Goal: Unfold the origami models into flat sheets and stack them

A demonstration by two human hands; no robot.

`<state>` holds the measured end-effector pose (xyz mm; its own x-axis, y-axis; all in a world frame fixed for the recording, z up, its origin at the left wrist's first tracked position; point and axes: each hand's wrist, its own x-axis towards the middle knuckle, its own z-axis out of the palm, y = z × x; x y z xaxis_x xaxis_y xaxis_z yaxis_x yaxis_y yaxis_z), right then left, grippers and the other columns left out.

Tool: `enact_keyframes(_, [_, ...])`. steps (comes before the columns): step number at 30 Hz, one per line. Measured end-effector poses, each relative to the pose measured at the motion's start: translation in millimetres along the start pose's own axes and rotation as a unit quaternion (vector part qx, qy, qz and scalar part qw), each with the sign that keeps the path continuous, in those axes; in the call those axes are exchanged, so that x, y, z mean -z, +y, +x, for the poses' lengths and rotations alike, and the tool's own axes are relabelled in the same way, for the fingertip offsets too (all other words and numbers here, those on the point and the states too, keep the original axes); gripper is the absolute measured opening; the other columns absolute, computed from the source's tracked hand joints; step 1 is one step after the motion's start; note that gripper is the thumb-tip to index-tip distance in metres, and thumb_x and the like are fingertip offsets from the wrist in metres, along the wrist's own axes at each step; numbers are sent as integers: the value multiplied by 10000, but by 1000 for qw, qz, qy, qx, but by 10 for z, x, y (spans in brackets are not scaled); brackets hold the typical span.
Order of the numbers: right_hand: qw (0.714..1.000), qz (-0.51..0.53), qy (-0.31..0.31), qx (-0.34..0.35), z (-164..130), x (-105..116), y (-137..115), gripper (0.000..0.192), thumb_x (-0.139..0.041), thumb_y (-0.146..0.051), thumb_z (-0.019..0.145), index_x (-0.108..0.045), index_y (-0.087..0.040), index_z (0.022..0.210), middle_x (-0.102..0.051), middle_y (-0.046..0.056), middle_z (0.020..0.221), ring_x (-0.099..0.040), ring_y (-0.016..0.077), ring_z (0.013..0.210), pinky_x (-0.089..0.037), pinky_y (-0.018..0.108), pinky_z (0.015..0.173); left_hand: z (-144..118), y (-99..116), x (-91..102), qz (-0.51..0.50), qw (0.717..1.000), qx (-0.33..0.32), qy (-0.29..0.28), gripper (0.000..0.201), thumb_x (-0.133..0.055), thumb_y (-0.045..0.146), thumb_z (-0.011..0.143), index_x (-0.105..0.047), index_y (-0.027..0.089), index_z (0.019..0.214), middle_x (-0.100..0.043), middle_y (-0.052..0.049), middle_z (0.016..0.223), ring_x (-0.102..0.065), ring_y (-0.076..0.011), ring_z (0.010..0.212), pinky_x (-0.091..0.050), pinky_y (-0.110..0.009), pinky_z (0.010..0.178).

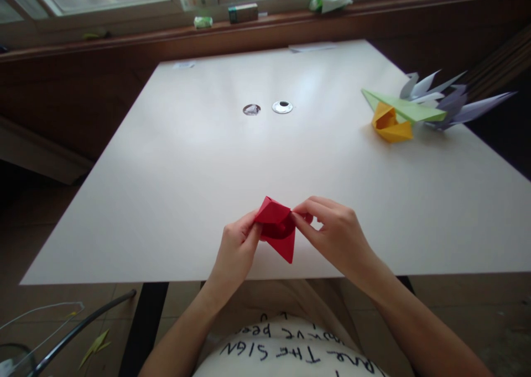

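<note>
A red folded paper piece (277, 226) hangs just above the near edge of the white table (207, 161). My left hand (237, 250) pinches its left side. My right hand (334, 230) pinches its right corner with thumb and forefinger. The paper has a pointed tip facing down and a puffed upper part. Both hands are close together in front of my body.
At the far right of the table lie a yellow folded paper (390, 125), a green paper plane (404, 108) and pale purple paper planes (452, 101). Two round holes (267, 108) sit mid-table. Small boxes stand on the window sill (243, 13). A chair's metal frame (78, 327) is at lower left.
</note>
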<state>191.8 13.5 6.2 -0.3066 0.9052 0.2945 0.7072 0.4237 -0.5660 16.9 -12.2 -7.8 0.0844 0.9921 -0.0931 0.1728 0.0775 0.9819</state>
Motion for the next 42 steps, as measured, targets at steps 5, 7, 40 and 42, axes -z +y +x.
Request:
enact_keyframes(5, [999,50,10,3,7,26,-34,149,-540,-155,806,-598,-177,670,-596,-3,623,-502,100,554,-381,223,527,22,1,35,-48,999,9,-17,286,-471,321,870,-662,171,1019,-697,-45,893,-636,-171,769,-512,-270,702])
enact_keyframes(7, [997,71,20,-1,5,40,-42,146,-550,-164,807,-596,-177,669,-594,-5,616,-500,96,550,-384,222,527,25,1,58,-64,998,13,-21,295,-478,333,867,-660,163,1025,-697,-44,891,-638,-169,772,-518,-259,682])
enact_keyframes(40, [987,-8,69,146,-117,-47,-253,214,-520,-142,758,-432,-203,574,-515,-4,563,-433,132,558,-364,276,544,-88,59,-57,84,987,-104,93,383,-477,51,767,-637,222,1071,-681,-17,1059,-651,-183,922,-518,-295,821])
enact_keyframes(42, [978,-26,106,180,-122,-98,-242,210,-513,-97,739,-422,-212,588,-524,-4,579,-449,140,575,-380,280,554,-102,56,-76,90,987,-107,84,391,-475,56,768,-633,222,1084,-676,-13,1076,-634,-184,972,-507,-298,850])
